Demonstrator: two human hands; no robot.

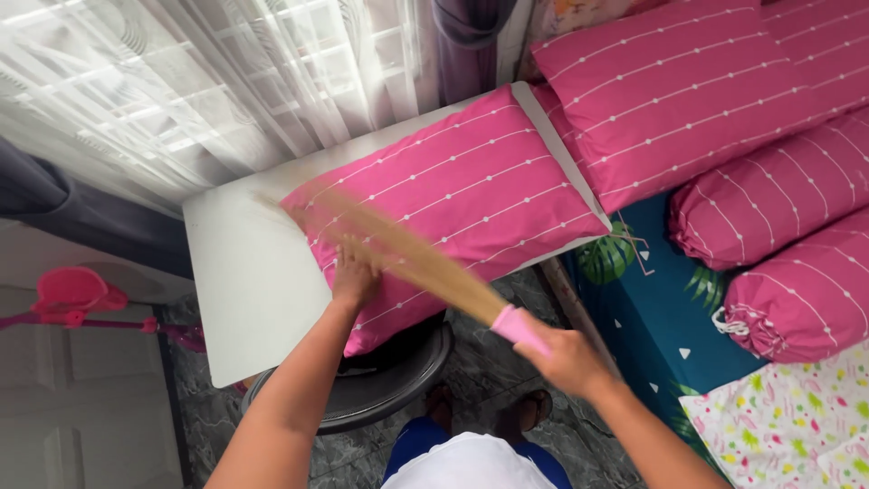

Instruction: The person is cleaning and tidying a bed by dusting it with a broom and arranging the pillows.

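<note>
Broom [412,263], a light, stiff-bristled hand whisk blurred across the pink pillow [453,199], is best gripped at its pink handle, where the right hand [566,358] closes. The left hand [355,276] presses flat, fingers spread, on the soft pillow lying on the white table [244,290]; beyond, more pillows crowd the bed [634,308].

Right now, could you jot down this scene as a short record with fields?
Left hand: pressed flat on the pink pillow
Right hand: gripping the pink handle of a straw whisk broom, blurred across the pillow
Pillow rests on: white table
Beside the table: bed with more pink pillows and two bolsters
Under the table: dark round stool
</note>
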